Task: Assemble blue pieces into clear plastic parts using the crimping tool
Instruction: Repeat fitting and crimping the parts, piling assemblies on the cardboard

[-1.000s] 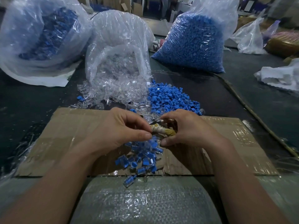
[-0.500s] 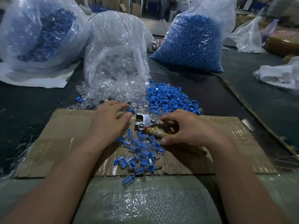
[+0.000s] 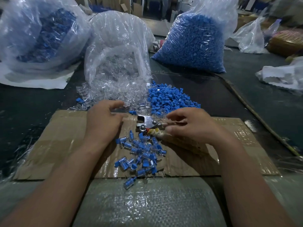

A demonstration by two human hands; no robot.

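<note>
Head view: your right hand (image 3: pixel 193 126) grips the crimper (image 3: pixel 148 123) by its wrapped handles, fingers curled round them, thumb on the near side. Crimper lies on the cardboard (image 3: pixel 65 136), metal head pointing left. Your left hand (image 3: pixel 102 122) is just left of that head, relaxed and wide, fingertips at the near edge of the clear parts (image 3: pixel 114 94); can't tell if it touches one. Clear parts spill from an open bag (image 3: pixel 118 46) past the cardboard's far edge. Blue pieces (image 3: pixel 170 99) sit in a loose heap just right of them, near your right knuckles. Finished pieces (image 3: pixel 141 153), blue inside clear, lie scattered on the cardboard between your forearms, one off the near edge on the woven sheet (image 3: pixel 147 202). Further back: full blue bag (image 3: pixel 193 41) on the right, left bag (image 3: pixel 41 33) with blue-and-clear stuff inside.
</note>
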